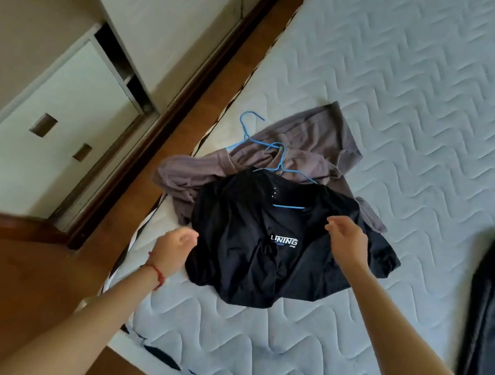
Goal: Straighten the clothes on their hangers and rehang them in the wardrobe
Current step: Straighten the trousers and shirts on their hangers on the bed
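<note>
A black T-shirt [249, 248] with a white logo lies crumpled on the mattress [431, 115], a blue hanger [288, 206] showing inside its neck. Under it lies a grey-brown garment [305, 144] with a second blue hanger [248, 126] sticking out at its top. My left hand [174, 251], a red string at the wrist, hovers at the shirt's left edge with fingers loosely curled and holds nothing. My right hand [346, 240] hovers over the shirt's right shoulder, fingers relaxed, holding nothing.
A white wardrobe [63, 125] with recessed handles and a door slid partly open stands to the left across a strip of wooden floor [1, 283]. A dark garment [492, 320] lies at the mattress's right edge.
</note>
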